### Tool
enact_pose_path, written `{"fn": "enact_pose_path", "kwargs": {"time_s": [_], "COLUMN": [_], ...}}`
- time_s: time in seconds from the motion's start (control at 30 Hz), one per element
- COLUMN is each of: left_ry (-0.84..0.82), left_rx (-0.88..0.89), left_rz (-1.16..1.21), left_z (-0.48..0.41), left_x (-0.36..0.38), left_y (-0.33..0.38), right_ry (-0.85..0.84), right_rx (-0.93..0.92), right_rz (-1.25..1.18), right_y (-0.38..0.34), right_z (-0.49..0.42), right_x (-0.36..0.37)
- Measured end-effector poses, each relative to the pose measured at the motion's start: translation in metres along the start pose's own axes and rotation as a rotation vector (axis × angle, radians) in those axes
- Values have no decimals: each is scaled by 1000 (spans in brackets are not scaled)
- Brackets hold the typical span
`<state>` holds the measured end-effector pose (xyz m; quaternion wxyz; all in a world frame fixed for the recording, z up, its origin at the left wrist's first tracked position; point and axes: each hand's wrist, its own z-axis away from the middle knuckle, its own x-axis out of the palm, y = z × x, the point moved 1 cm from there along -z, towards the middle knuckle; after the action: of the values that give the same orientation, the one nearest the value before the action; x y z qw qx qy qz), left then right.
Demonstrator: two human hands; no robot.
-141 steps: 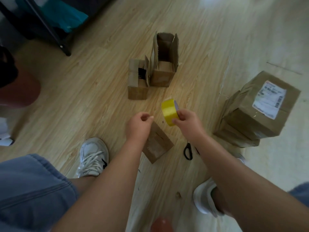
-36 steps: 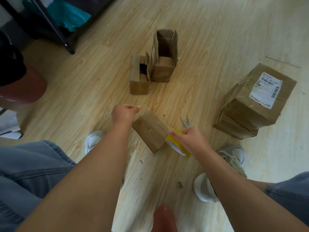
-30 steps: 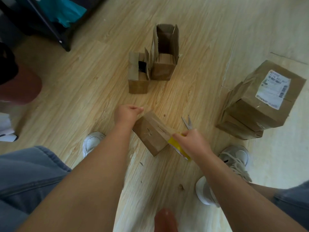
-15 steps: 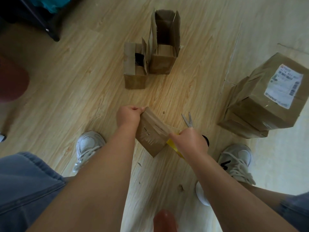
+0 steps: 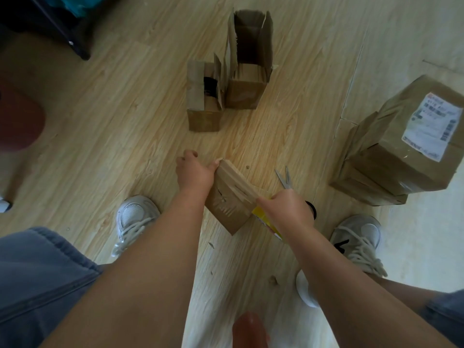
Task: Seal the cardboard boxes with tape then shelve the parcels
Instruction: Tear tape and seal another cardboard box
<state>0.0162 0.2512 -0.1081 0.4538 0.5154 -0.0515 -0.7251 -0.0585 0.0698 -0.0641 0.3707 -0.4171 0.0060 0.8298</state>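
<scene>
A small brown cardboard box [image 5: 227, 209] lies tilted on the wooden floor between my feet. My left hand [image 5: 194, 170] grips its far left corner, thumb on the top edge. My right hand [image 5: 286, 209] holds the yellow tape roll [image 5: 266, 219] against the box's right side; most of the roll is hidden under the hand. A strip of tape runs across the box's top. Two open boxes stand further away: a short one [image 5: 203, 101] and a taller one [image 5: 247, 64] with raised flaps.
Scissors [image 5: 285, 179] lie on the floor just beyond my right hand. A stack of sealed parcels [image 5: 401, 151] with a white label sits at the right. A black rack leg [image 5: 75, 46] stands at top left. My shoes [image 5: 134, 217] flank the box.
My right hand brought the tape roll down from the air to the box's right side. My left hand moved onto the box's far corner and gripped it.
</scene>
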Motion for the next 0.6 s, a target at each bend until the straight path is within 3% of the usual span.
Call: {"fn": "enact_pose_path", "kwargs": {"time_s": [0.1, 0.27, 0.5, 0.6], "left_ry": [114, 109, 29, -17], "left_rx": [250, 558, 552, 513], "left_rz": [-174, -381, -329, -357], "left_z": [5, 14, 29, 37], "left_x": [-2, 5, 8, 12], "left_y": [7, 12, -2, -15], "right_ry": [-14, -29, -12, -80], "right_rx": [-7, -5, -25, -70], "right_rz": [5, -5, -37, -102], "right_y": [0, 0, 4, 12], "right_z": [0, -1, -5, -5], "right_x": [-2, -2, -1, -1]}}
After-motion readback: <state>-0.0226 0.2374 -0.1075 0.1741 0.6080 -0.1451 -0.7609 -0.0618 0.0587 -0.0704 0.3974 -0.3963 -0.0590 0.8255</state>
